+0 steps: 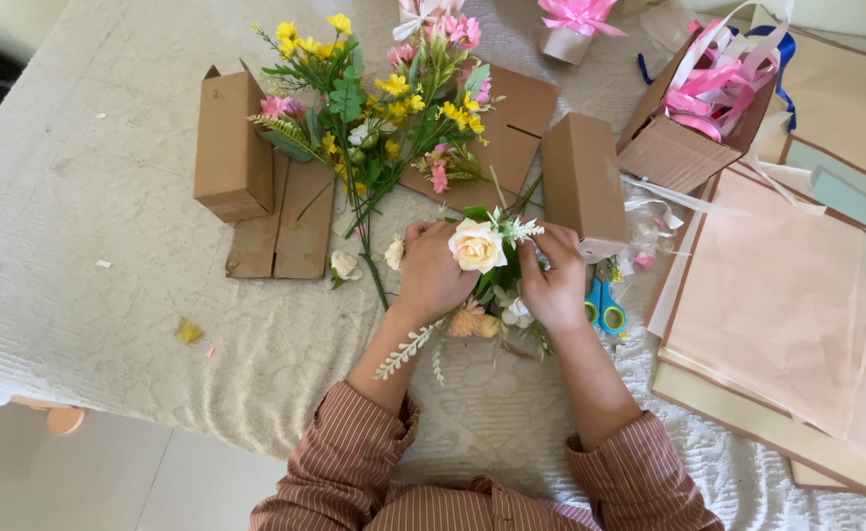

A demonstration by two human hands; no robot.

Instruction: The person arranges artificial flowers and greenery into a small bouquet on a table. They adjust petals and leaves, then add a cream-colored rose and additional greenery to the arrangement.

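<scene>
My left hand and my right hand are both closed around a small bunch of artificial flowers held just above the table. A cream rose tops the bunch, with white sprigs and green leaves behind it. A peach bloom and a white leafy sprig hang out below my left wrist. My sleeves are brown with thin stripes.
Loose yellow and pink stems lie on flat cardboard. Brown boxes stand at the left and right. Blue scissors rest beside my right hand. A box of pink ribbon and pink wrapping sheets fill the right side.
</scene>
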